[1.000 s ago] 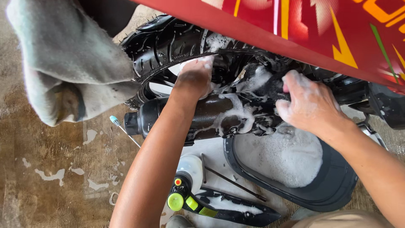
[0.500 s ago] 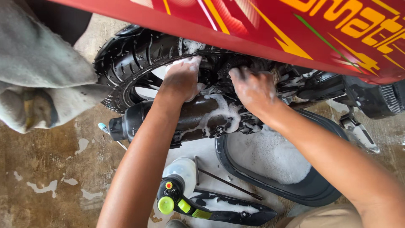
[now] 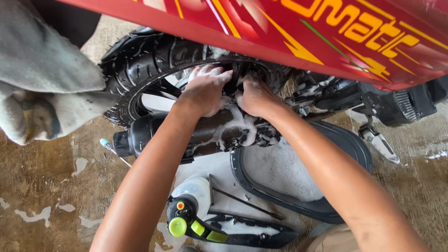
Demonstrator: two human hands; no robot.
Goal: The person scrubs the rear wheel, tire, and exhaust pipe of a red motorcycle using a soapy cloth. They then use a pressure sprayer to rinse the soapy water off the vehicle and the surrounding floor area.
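Both hands are in the soapy rear wheel [image 3: 140, 70] under the red scooter panel [image 3: 289, 28]; left hand [image 3: 205, 88] and right hand [image 3: 254, 95] press flat, fingers loose, holding nothing. The black exhaust [image 3: 186, 135] below lies lengthwise, left to right.

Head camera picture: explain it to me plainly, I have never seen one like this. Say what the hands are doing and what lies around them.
The camera sits on a person's head and looks down at their own bare arms. The left hand and right hand press into the soapy rear wheel of a red scooter, beside its black exhaust. Neither hand clearly holds anything. On the wet floor lie a foam-filled black cover, a spray bottle, a thin rod and a toothbrush. A grey cloth hangs at left.
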